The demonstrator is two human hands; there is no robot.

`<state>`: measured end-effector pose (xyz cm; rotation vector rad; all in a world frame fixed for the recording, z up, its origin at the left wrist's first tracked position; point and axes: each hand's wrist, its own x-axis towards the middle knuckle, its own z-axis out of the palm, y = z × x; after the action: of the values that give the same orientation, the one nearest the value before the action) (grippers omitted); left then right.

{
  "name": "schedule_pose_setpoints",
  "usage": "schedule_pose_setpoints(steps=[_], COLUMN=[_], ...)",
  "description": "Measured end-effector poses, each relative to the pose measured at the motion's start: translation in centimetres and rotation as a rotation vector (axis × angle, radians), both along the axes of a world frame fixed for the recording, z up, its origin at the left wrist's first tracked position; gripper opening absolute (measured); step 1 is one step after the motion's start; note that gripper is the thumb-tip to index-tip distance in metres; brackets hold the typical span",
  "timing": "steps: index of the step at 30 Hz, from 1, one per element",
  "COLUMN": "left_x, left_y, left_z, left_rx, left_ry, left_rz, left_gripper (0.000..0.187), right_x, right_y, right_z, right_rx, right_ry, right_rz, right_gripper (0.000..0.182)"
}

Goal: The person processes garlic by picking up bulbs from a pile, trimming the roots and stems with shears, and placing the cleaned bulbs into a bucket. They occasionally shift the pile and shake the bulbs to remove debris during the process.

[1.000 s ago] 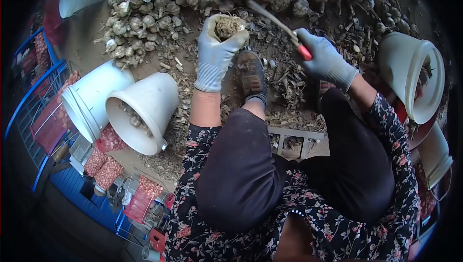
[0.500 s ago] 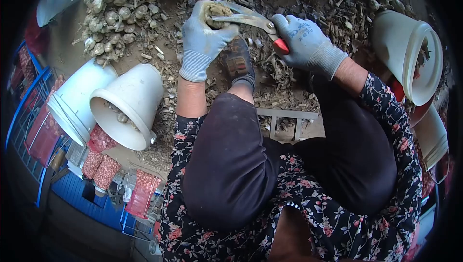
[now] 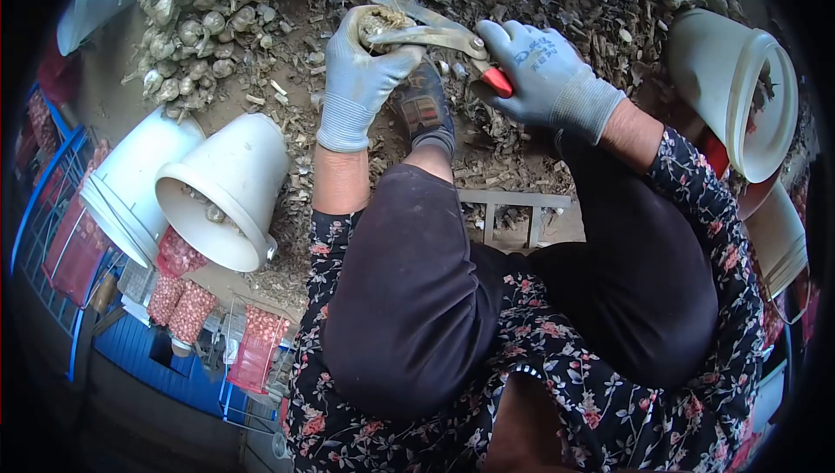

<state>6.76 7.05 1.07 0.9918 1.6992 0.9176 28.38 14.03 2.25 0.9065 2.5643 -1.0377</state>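
Note:
My left hand (image 3: 370, 77), in a grey-blue work glove, is wrapped round a garlic bulb (image 3: 376, 24) with its pale, stringy roots showing at the top. In my gloved right hand (image 3: 544, 73) is a pair of pruning shears (image 3: 448, 38) with a red grip. Their metal blades are parted and reach left to the bulb, the lower blade lying across it by my left thumb. My fingers hide much of the bulb and of the shears' handles. Below my left hand is my shoe (image 3: 422, 107), among the trimmings on the ground.
Piled garlic bulbs (image 3: 196, 38) lie at the upper left, and dry stalk trimmings (image 3: 609, 38) spread over the ground. A tipped white bucket (image 3: 235, 168) with some bulbs inside is at left; another bucket (image 3: 713, 73) lies at right. Red mesh sacks (image 3: 259, 342) stand lower left.
Both hands have shifted slightly left in view, with the shears and the bulb. The bulb's stringy roots show more plainly now, and the red grip sits a little further left.

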Motion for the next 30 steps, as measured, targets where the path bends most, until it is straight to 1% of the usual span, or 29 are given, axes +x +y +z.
schedule_pose_setpoints(steps=[1,2,3,4,5,6,7,9,10,12,13,14,15,16,17,19,20,21,23,24,27,28,29,30], left_x=[0.0,0.0,0.0,-0.1,-0.3,-0.4,-0.5,-0.6,-0.7,-1.0,-1.2,-1.5,-1.8,-2.3,-2.4,-2.0,-1.6,-1.3,-0.8,-0.5,-0.8,-0.8,-1.1,-1.8], left_y=[-0.2,-0.1,-0.1,-0.1,0.0,0.1,0.2,-0.1,-0.5,-0.9,-1.2,-1.6,-1.9,-2.0,-2.0,-1.8,-1.6,-1.7,-1.3,-1.2,-1.5,-2.3,-3.6,-5.4], left_z=[-0.1,-0.1,-0.1,0.0,0.1,0.1,-0.1,-0.9,-1.1,-1.3,-1.3,-1.2,-1.2,-1.2,-1.1,-1.3,-1.0,-1.2,-1.7,-1.1,-1.2,-0.8,0.0,0.8], left_rx=[-0.004,0.001,0.007,0.003,0.019,0.042,0.043,-0.074,-0.074,-0.242,-0.24,-0.207,-0.169,-0.262,-0.257,-0.261,-0.244,-0.249,-0.166,-0.22,-0.173,-0.181,-0.18,-0.157], left_ry=[-0.003,-0.013,-0.024,-0.027,0.015,0.061,0.06,-0.197,-0.197,-0.417,-0.416,-0.565,-0.713,-0.652,-0.646,-0.508,-0.497,-0.499,-0.351,-0.297,-0.351,-0.432,-0.427,-0.166], left_rz=[-0.002,-0.016,-0.029,-0.03,-0.093,-0.153,-0.154,-0.088,-0.085,-0.051,-0.053,-0.029,-0.004,-0.011,-0.008,0.008,0.009,0.009,-0.126,-0.148,-0.135,-0.103,-0.096,-0.093], left_gripper=[0.035,0.035,0.036,0.036,0.036,0.036,0.036,0.04,0.04,0.042,0.042,0.043,0.043,0.045,0.045,0.046,0.047,0.047,0.047,0.049,0.05,0.051,0.051,0.049], right_x=[-0.1,-0.1,-0.2,-0.4,-0.5,-0.4,-0.1,0.4,0.6,0.9,1.1,1.4,2.1,2.7,2.9,3.1,3.0,2.7,1.9,1.6,0.6,0.5,0.2,0.1], right_y=[0.0,-0.3,-0.2,-0.2,-0.2,-0.3,-0.4,-0.5,-0.6,-0.4,-0.2,-0.2,-0.3,-0.4,-0.5,-1.2,-1.3,-1.4,-1.2,-1.2,-1.3,-1.1,-1.0,-1.1], right_z=[0.3,0.1,-0.1,0.0,0.0,-0.3,-0.9,-1.7,-1.9,-2.1,-2.0,-2.1,-3.2,-3.4,-3.4,-3.0,-2.9,-2.9,-3.0,-3.0,-2.4,-1.8,-1.4,-1.0], right_rx=[0.024,0.079,0.077,0.025,-0.03,-0.03,-0.057,-0.081,-0.112,-0.137,-0.177,-0.221,-0.19,-0.186,-0.182,-0.19,-0.141,-0.146,0.059,0.062,-0.124,-0.171,-0.171,-0.234], right_ry=[-0.063,-0.031,-0.032,-0.088,-0.145,-0.145,-0.119,-0.096,-0.074,-0.049,-0.062,-0.076,-0.063,-0.04,-0.015,0.032,0.124,0.122,0.2,0.203,0.012,0.011,0.015,0.038], right_rz=[0.027,0.027,0.027,0.044,0.059,0.061,0.051,0.046,0.035,0.021,-0.032,-0.086,-0.111,-0.112,-0.115,-0.129,-0.103,-0.105,-0.012,-0.012,0.037,0.063,0.07,0.095], right_gripper=[0.048,0.045,0.045,0.044,0.044,0.044,0.042,0.04,0.038,0.035,0.033,0.031,0.029,0.03,0.031,0.032,0.034,0.034,0.036,0.036,0.035,0.032,0.032,0.03])
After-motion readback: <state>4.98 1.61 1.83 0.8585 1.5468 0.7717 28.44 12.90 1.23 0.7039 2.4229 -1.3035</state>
